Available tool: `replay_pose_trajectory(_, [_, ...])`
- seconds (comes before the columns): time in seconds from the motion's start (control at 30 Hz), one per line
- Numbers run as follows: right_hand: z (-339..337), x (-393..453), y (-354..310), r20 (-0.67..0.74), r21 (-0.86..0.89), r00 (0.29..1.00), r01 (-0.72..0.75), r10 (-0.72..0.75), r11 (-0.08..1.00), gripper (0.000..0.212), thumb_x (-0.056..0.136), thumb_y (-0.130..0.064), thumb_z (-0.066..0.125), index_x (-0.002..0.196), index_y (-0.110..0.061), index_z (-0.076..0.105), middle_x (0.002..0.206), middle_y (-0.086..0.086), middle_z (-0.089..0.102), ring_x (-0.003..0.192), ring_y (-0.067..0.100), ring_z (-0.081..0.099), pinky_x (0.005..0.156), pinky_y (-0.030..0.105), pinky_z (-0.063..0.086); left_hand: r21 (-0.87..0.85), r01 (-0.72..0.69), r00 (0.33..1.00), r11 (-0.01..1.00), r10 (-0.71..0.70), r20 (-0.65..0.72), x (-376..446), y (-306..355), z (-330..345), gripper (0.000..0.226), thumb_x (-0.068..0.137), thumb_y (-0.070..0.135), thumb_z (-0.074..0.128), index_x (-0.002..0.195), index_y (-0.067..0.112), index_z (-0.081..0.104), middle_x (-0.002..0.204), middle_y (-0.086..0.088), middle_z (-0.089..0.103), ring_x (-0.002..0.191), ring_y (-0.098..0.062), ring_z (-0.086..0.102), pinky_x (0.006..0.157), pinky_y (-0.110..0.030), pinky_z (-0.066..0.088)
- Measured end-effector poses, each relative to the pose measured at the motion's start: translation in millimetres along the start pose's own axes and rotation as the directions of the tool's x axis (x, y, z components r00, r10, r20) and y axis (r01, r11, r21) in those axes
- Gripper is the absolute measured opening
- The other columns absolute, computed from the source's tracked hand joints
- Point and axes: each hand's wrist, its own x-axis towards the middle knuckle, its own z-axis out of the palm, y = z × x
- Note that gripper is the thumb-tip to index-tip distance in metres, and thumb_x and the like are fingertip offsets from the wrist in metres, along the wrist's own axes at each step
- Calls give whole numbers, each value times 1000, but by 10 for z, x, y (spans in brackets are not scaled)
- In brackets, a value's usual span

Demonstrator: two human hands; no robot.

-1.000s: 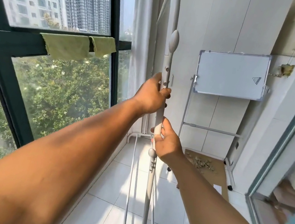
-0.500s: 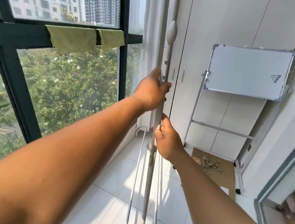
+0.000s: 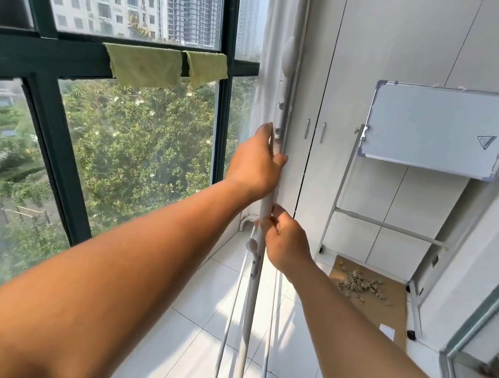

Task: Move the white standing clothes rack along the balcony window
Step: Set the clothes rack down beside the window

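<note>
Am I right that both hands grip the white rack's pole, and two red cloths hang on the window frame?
Nearly. The left hand and right hand do grip the pole, but the head view shows the two cloths on the window frame are yellow-green, not red.

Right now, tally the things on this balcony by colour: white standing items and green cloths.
White standing items: 2, the clothes rack, gripped by the left hand and the right hand, and the whiteboard on its stand.
Green cloths: 2, the larger cloth and the smaller cloth, both draped over the window frame.
Total: 4
</note>
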Motion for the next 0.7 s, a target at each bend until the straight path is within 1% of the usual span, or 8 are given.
replay_pose_trajectory(0.23, [139,94,19,-27,68,1000,-6,8,998,24,93,-14,44,110,-22,59,94,4,69,87,23,61,75,26,46,25,-19,1000,1000,19,5,81,-77,-61,44,93,18,50,134,9,37,105,-13,63,100,-36,62,89,-46,51])
replay_pose_trajectory(0.3, [226,142,-4,-30,131,999,-12,16,991,25,93,-13,45,110,-25,59,96,6,69,88,22,61,82,36,54,13,-18,1000,1000,18,3,117,-129,-104,48,93,18,49,138,10,34,114,-16,64,101,-35,63,91,-46,51])
replay_pose_trajectory(0.37, [307,171,-33,-28,168,999,-23,28,986,28,93,-13,45,107,-31,60,97,7,69,89,25,63,87,46,55,22,-22,1000,1000,22,-4,149,-192,-157,50,93,20,49,140,12,33,119,-15,63,102,-34,63,92,-46,51])
replay_pose_trajectory(0.47, [488,200,-91,-2,219,998,-56,57,974,38,92,-12,42,89,-46,59,95,5,68,92,38,65,82,53,55,38,-53,999,998,53,-5,186,-330,-288,38,93,21,50,128,7,41,112,-17,64,97,-34,63,89,-46,52])
replay_pose_trajectory(0.53, [624,218,-147,-4,234,999,-45,48,971,40,92,-13,43,85,-48,59,89,4,65,86,38,65,67,41,59,45,-54,999,998,54,-7,221,-438,-383,30,93,19,51,118,4,44,104,-16,64,93,-36,61,85,-47,51])
replay_pose_trajectory(0.6, [726,233,-233,-24,221,1000,1,4,975,31,93,-14,46,86,-41,61,82,7,58,74,31,56,54,27,57,77,-35,999,996,37,-18,257,-518,-475,33,92,19,52,122,7,44,104,-12,63,92,-32,58,87,-44,50])
replay_pose_trajectory(0.67, [849,264,-306,-25,227,1000,-10,16,974,19,92,-16,47,92,-26,62,77,6,52,70,25,51,53,25,54,72,-41,999,997,42,-15,293,-613,-578,39,92,19,53,128,8,42,107,-12,64,95,-30,59,89,-43,49])
replay_pose_trajectory(0.7, [914,281,-353,-24,207,999,-25,31,978,17,91,-16,46,95,-22,61,78,4,54,72,26,56,52,21,51,60,-41,999,997,41,-9,305,-665,-636,41,92,19,53,130,8,41,110,-13,64,98,-31,60,91,-44,49])
